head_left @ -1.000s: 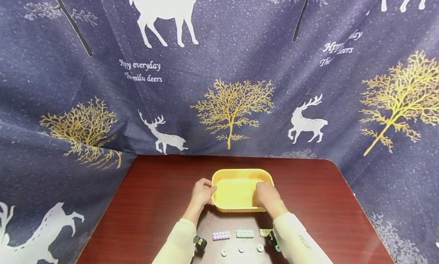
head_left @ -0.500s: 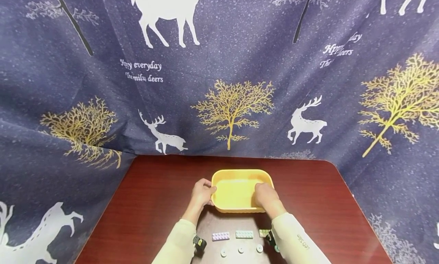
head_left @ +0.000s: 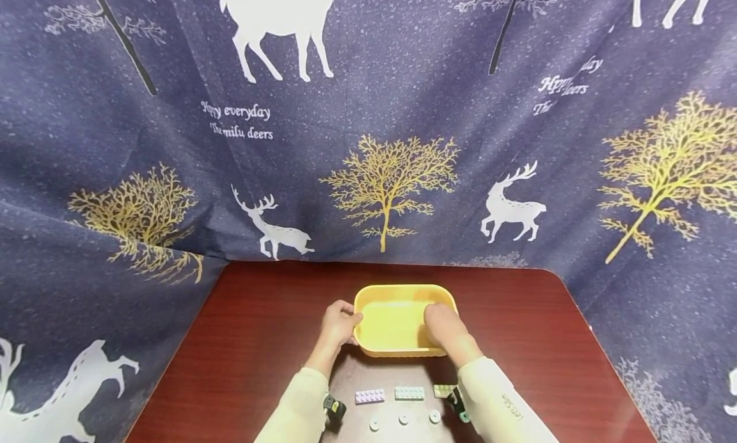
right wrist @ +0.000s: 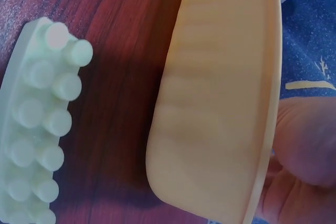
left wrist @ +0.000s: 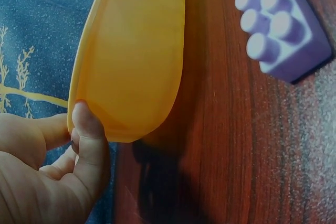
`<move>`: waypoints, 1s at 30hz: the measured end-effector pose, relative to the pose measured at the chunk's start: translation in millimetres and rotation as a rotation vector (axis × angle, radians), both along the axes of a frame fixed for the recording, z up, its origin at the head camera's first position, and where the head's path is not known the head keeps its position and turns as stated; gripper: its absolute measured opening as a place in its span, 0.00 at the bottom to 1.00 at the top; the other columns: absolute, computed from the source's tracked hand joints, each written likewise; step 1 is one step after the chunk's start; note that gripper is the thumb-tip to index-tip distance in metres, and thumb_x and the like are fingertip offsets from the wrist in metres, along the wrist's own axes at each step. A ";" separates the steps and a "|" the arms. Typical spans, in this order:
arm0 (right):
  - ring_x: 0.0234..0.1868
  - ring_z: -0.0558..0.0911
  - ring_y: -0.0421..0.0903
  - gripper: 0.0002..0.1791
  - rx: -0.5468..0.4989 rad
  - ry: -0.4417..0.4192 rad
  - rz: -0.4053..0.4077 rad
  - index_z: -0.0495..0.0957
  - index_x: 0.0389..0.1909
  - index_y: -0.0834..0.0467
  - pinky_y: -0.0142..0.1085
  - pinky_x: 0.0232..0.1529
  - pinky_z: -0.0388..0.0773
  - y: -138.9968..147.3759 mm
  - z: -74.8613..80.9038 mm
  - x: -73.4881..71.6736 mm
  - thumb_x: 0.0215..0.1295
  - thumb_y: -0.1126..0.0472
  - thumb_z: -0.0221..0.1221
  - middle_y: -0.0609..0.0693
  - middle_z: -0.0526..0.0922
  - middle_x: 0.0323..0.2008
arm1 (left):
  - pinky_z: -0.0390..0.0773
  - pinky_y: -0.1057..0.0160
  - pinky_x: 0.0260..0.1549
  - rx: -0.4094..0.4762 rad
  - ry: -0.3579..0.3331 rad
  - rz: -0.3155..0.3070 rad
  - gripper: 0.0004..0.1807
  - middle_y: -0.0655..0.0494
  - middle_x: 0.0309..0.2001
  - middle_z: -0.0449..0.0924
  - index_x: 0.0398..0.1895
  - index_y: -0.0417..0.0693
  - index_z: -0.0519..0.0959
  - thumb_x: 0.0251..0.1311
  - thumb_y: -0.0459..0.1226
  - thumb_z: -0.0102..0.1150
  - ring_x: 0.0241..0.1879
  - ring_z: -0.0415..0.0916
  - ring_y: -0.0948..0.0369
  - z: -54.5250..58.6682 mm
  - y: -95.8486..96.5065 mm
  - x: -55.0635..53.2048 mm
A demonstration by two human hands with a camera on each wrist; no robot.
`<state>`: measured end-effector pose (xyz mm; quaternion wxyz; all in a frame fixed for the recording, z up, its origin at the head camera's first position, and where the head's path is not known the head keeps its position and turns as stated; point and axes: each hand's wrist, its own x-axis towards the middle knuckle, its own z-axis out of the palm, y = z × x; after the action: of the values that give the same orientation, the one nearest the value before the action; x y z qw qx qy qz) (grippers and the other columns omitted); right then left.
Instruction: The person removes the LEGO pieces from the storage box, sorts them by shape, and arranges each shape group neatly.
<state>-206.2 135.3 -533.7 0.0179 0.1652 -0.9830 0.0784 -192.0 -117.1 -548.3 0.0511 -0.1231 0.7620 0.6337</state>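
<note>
A yellow plastic bin (head_left: 397, 352) with rounded corners stands on the table, its visible floor bare. My left hand (head_left: 338, 322) holds its left end; in the left wrist view the thumb (left wrist: 86, 121) lies over the rim and the fingers are behind it. My right hand (head_left: 444, 326) reaches over the near rim into the bin's right end, knuckles up and fingers bent. Its fingertips are hidden, so whether it holds something does not show. From the right wrist, the hand (right wrist: 307, 150) appears beyond the bin's rim (right wrist: 270, 103).
In front of the bin lie a purple brick (head_left: 370, 396), a pale blue brick (head_left: 409, 393) and a pale green brick (head_left: 444, 390) partly behind the right wrist. Several small round pieces (head_left: 404, 420) lie nearer. A teal piece (head_left: 464, 417) sits beside the right sleeve. Patterned cloth (head_left: 391, 200) hangs behind the table.
My right hand has shifted very slightly left inside the bin. The left hand keeps its hold, and the bin stays in place.
</note>
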 end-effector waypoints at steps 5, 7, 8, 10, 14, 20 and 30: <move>0.24 0.76 0.49 0.18 -0.064 0.014 0.050 0.67 0.11 0.54 0.44 0.29 0.81 1.9 3.5 0.1 0.49 0.72 0.64 0.50 0.74 0.18 | 0.84 0.64 0.11 0.003 -0.003 -0.002 0.16 0.43 0.33 0.79 0.50 0.29 0.74 0.64 0.29 0.65 0.14 0.76 0.59 -0.9 -0.5 -0.4; 0.22 0.71 0.45 0.23 -0.086 0.001 0.064 0.62 0.09 0.51 0.40 0.23 0.75 3.2 5.8 0.3 0.48 0.73 0.63 0.47 0.69 0.15 | 0.84 0.63 0.11 0.001 -0.005 -0.003 0.16 0.43 0.33 0.79 0.50 0.29 0.74 0.64 0.29 0.65 0.14 0.76 0.59 -1.1 -0.4 -0.2; 0.21 0.68 0.44 0.24 -0.091 -0.005 0.068 0.59 0.09 0.50 0.39 0.22 0.72 4.3 6.2 0.0 0.47 0.74 0.62 0.46 0.67 0.14 | 0.84 0.63 0.11 -0.002 -0.006 -0.004 0.16 0.43 0.33 0.79 0.50 0.29 0.74 0.64 0.29 0.65 0.14 0.76 0.59 -1.2 -0.2 0.0; 0.21 0.65 0.44 0.25 -0.092 -0.015 0.062 0.57 0.09 0.49 0.37 0.21 0.68 6.4 6.2 0.0 0.47 0.75 0.61 0.45 0.64 0.14 | 0.84 0.63 0.11 -0.005 -0.005 -0.003 0.16 0.43 0.32 0.79 0.50 0.29 0.74 0.63 0.29 0.65 0.14 0.76 0.59 -0.6 0.1 0.4; 0.23 0.72 0.47 0.16 -0.119 -0.018 0.019 0.69 0.13 0.54 0.42 0.24 0.76 10.9 5.4 0.9 0.48 0.73 0.63 0.48 0.74 0.19 | 0.84 0.63 0.11 -0.015 0.001 0.003 0.14 0.42 0.32 0.79 0.48 0.30 0.75 0.63 0.29 0.65 0.15 0.78 0.57 1.2 0.5 1.1; 0.41 0.87 0.58 0.07 -0.235 -0.029 -0.040 0.86 0.32 0.59 0.52 0.46 0.88 17.7 9.0 6.5 0.50 0.68 0.70 0.54 0.88 0.37 | 0.85 0.62 0.12 -0.025 -0.010 0.000 0.15 0.41 0.34 0.80 0.49 0.30 0.75 0.63 0.29 0.65 0.17 0.80 0.54 1.8 0.5 0.5; 0.30 0.81 0.49 0.08 -0.330 -0.014 -0.086 0.81 0.27 0.53 0.45 0.33 0.84 27.1 23.9 15.8 0.48 0.68 0.68 0.47 0.83 0.28 | 0.85 0.62 0.12 -0.043 -0.012 0.006 0.15 0.42 0.34 0.80 0.49 0.30 0.75 0.64 0.30 0.65 0.18 0.81 0.53 -0.6 0.7 -0.8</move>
<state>-190.4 162.4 -509.7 0.0415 0.1173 -0.9630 0.2389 -192.8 -116.5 -548.9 0.0513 -0.1303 0.7747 0.6166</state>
